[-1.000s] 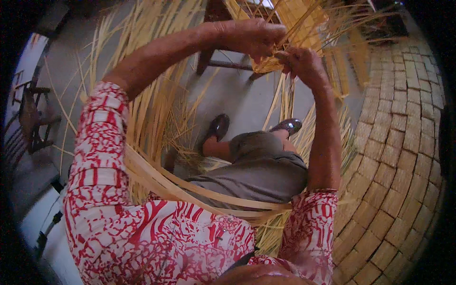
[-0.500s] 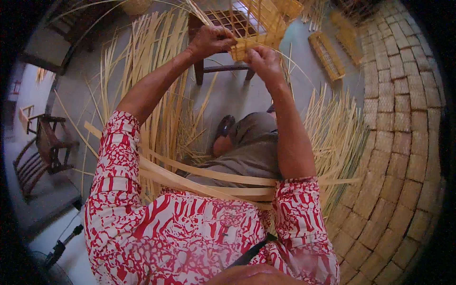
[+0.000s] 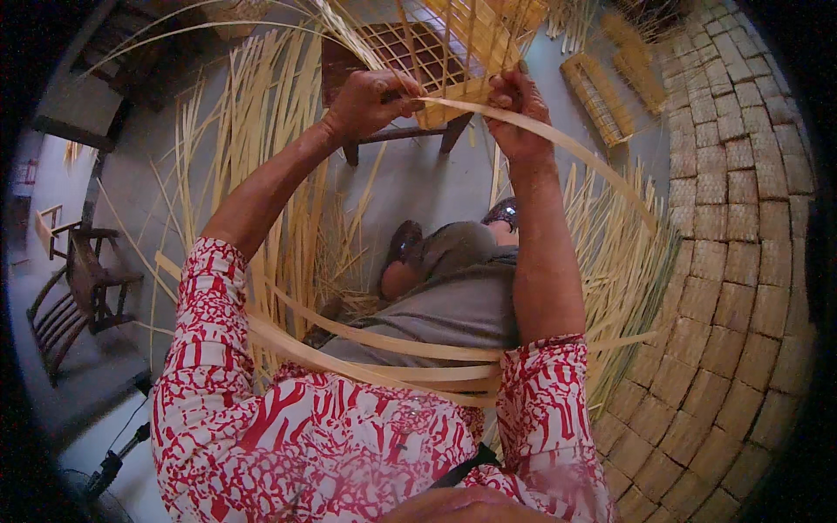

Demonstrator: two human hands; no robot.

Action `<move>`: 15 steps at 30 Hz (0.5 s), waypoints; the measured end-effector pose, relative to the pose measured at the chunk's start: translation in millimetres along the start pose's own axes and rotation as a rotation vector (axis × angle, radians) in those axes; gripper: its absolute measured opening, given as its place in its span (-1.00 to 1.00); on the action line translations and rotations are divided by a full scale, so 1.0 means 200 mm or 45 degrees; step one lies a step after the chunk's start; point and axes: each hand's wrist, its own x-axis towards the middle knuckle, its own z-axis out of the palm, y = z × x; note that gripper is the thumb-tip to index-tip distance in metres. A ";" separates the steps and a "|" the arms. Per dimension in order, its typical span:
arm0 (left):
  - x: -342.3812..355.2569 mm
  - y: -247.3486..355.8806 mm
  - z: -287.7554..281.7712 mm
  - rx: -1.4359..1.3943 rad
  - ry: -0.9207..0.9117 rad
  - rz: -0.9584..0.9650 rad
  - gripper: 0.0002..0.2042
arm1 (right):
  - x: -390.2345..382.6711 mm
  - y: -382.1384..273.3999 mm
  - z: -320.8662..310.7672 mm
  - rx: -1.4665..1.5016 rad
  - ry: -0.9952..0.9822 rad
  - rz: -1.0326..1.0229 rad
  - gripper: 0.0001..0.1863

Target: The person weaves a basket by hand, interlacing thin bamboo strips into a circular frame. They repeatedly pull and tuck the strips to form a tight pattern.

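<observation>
A partly woven basket (image 3: 466,91) with upright stakes rests on a dark wooden stool (image 3: 338,71) in front of me. My left hand (image 3: 373,103) is closed at the basket's near edge, pinching a flat pale bamboo strip (image 3: 602,166). From there the strip arcs rightward across my right hand, its far part hanging over the floor. My right hand (image 3: 520,115) is closed beside the basket's right corner, fingers curled upward; what they grip, if anything, is hidden. Several flat bamboo strips (image 3: 384,338) lie across my lap.
Loose long strips cover the floor at left (image 3: 261,131) and right (image 3: 610,227). Rows of woven rectangular pieces (image 3: 715,288) stand along the right side. A long woven piece (image 3: 597,98) lies beyond my right hand. Dark wooden chairs (image 3: 103,272) are at far left.
Both hands were together at the basket's near edge; the right has moved right and away. A flat strip now stretches out across it. The view has shifted slightly.
</observation>
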 end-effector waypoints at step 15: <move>0.12 -0.02 -0.02 0.242 0.104 0.270 -0.88 | 0.00 0.12 0.49 -1.217 -0.240 -0.086 -0.59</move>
